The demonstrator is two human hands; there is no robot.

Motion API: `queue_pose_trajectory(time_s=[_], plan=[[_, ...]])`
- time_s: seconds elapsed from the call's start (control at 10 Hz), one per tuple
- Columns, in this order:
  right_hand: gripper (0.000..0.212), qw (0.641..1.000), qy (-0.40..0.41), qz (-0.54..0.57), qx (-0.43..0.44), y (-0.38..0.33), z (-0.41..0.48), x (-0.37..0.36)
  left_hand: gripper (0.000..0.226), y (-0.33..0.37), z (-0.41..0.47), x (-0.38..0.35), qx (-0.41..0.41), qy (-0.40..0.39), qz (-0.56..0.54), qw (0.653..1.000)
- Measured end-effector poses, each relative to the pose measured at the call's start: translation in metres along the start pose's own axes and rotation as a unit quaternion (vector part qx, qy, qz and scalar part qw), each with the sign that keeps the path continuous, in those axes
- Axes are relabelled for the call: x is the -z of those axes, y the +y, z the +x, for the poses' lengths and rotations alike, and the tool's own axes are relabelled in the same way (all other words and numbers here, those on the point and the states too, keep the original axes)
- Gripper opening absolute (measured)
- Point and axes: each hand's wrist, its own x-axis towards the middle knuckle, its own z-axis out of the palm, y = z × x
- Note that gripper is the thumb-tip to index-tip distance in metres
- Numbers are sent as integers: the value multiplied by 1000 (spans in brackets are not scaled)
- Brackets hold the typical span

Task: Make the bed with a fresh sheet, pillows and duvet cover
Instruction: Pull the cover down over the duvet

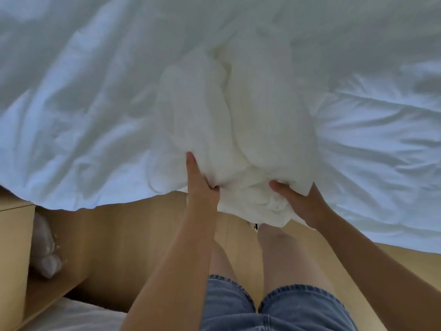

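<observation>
Head view, looking down at the near edge of the made-up area. A bunched white cloth (229,120) lies at the centre of the frame and runs down toward 6 o'clock, resting on the rumpled white bedding (90,103) that fills the upper half from 9 to 3 o'clock. Whether the bunch is the duvet cover or the duvet itself cannot be told; the bedding at 3 o'clock shows lines like quilting.

The left hand (202,185) grips the bunch's lower left side, thumb laid up along the cloth and fingers curled beneath it. The right hand (296,201), just toward 5 o'clock of centre, clutches the gathered lower end, thumb on top and fingers hidden under the folds. Both hands are closed round the cloth, near each other.

Below the hanging edge of the bedding lies a tan wooden surface (133,230); bed frame or floor cannot be decided. At 8 o'clock stands a wooden unit (14,247) with a pale bag (45,254) in its recess. Denim shorts (274,309) appear at 6 o'clock.

Step in hand, as judged: the duvet stage, with the bunched cloth held at the bedside ready for spreading or fitting. The next move probably calls for finding the cloth's corners or open end, then drawing the hands apart so that the folds fall out evenly across the bedding.
</observation>
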Motion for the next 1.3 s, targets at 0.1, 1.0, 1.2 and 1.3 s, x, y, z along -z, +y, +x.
queue_pose_trajectory(time_s=[0.1, 1.0, 1.2, 1.3], plan=[[30, 999, -34, -15, -33, -1, 9, 3, 41, 1, -8, -18, -47, 36, -18, 998], [70, 891, -180, 408, -90, -79, -2, 195, 61, -63, -24, -44, -258, 339, 272, 863], [19, 948, -243, 207, 16, -159, 42, 168, 58, -66, -129, -266, -348, -47, 602, 717], [15, 971, -218, -58, 78, -143, 30, 187, 38, -66, -155, -316, -266, 2, 834, 483]])
